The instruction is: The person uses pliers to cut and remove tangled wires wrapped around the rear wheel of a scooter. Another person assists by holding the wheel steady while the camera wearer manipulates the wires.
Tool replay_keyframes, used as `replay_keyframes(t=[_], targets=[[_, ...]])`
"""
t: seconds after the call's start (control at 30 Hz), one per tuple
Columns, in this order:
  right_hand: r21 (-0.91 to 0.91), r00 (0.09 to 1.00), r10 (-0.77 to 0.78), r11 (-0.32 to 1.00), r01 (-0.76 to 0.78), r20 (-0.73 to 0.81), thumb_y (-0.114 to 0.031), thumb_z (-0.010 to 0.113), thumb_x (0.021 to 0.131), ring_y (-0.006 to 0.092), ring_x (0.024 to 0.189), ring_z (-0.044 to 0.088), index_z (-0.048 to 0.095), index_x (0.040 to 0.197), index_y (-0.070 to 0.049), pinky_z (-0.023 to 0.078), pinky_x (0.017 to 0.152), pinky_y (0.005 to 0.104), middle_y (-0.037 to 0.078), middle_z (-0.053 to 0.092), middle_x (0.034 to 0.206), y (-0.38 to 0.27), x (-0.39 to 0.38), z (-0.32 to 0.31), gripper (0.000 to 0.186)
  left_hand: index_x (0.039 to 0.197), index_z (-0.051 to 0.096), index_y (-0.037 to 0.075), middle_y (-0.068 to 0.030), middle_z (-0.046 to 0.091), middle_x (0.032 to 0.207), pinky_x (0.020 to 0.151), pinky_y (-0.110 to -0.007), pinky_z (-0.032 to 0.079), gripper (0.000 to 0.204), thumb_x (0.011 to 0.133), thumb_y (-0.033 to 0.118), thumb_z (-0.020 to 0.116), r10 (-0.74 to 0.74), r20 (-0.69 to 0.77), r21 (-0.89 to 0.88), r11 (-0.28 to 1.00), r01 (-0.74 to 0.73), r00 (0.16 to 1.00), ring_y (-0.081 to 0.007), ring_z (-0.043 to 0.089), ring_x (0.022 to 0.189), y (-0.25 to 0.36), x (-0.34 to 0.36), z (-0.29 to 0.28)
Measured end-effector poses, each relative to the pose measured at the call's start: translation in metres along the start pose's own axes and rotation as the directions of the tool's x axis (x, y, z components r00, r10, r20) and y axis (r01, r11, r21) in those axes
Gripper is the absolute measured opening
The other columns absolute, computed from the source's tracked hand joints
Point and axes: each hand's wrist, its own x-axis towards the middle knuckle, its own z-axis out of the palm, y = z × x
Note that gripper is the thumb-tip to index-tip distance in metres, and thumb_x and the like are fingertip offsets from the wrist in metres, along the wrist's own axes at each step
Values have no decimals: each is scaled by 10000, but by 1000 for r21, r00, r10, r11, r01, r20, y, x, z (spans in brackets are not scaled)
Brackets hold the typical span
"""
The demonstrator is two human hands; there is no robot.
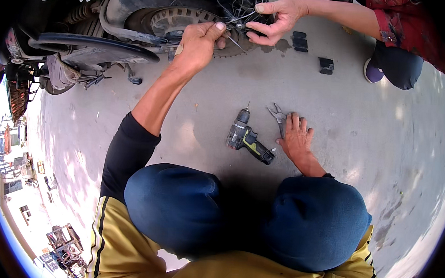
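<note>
My left hand [197, 44] reaches to the motorcycle's wheel [189, 18], thumb and fingers pinched on a thin pale wire [236, 42] near the hub. Several more thin strands stick out around there. Another person's hand [276, 21] works close beside it from the right, with a thin pale strand at its fingers. On the ground, my right hand [299, 139] lies palm down with fingers stretched out. It touches the handle of a pair of pliers [278, 113], partly hidden beneath it. Left of the pliers lies a cordless drill [245, 135] with a thin bit.
The motorcycle [80, 49] fills the upper left, its stand and pipe low to the ground. Small black blocks [300, 42] lie right of the wheel, with another black block [326, 66] nearer. The other person's knee [397, 65] and shoe [373, 72] are at the upper right.
</note>
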Motion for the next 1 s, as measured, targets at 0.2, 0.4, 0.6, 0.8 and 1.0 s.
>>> replay_keyframes(t=[0.2, 0.4, 0.6, 0.8, 1.0], targets=[[153, 993, 107, 981, -115, 59, -313, 836, 818, 363, 1178, 608, 551, 1245, -7, 559, 930, 501, 186, 567, 1269, 20, -5, 22, 597, 942, 762, 14, -16, 684, 756, 719, -305, 436, 404, 1091, 329, 557, -29, 58, 4, 1000, 29, 998, -118, 547, 740, 10, 8, 5], [386, 962, 79, 905, -179, 260, -190, 805, 820, 341, 894, 718, 529, 1203, 66, 597, 854, 417, 210, 635, 1082, 33, -6, -1, 538, 936, 757, 11, -19, 689, 754, 704, -313, 441, 401, 1092, 315, 548, -30, 71, -11, 999, 30, 997, -123, 543, 721, 7, 4, -2], [939, 888, -315, 34, -343, 336, -156, 724, 984, 159, 753, 637, 531, 1261, 41, 507, 676, 313, 99, 697, 915, 13, -10, -142, 391, 968, 764, 9, -22, 695, 761, 722, -313, 449, 403, 1094, 323, 545, -39, 51, 20, 999, 38, 998, -124, 561, 744, 12, -3, -1], [934, 837, -461, -48, -355, 294, -310, 611, 1088, 105, 795, 583, 553, 1329, -2, 479, 663, 289, 119, 715, 1051, -18, 33, -219, 396, 1074, 764, -16, -43, 735, 905, 879, -317, 475, 403, 1100, 334, 566, -70, 134, -90, 992, 83, 989, -134, 611, 866, 3, 8, -2], [912, 859, -439, -180, -370, 262, -324, 575, 1106, 143, 892, 660, 481, 1465, -4, 549, 771, 310, 187, 701, 1262, -31, 41, -226, 490, 1024, 753, -28, -74, 720, 867, 809, -326, 489, 365, 1067, 302, 604, -16, 119, -85, 996, 26, 993, -138, 607, 815, 14, 6, -3]])
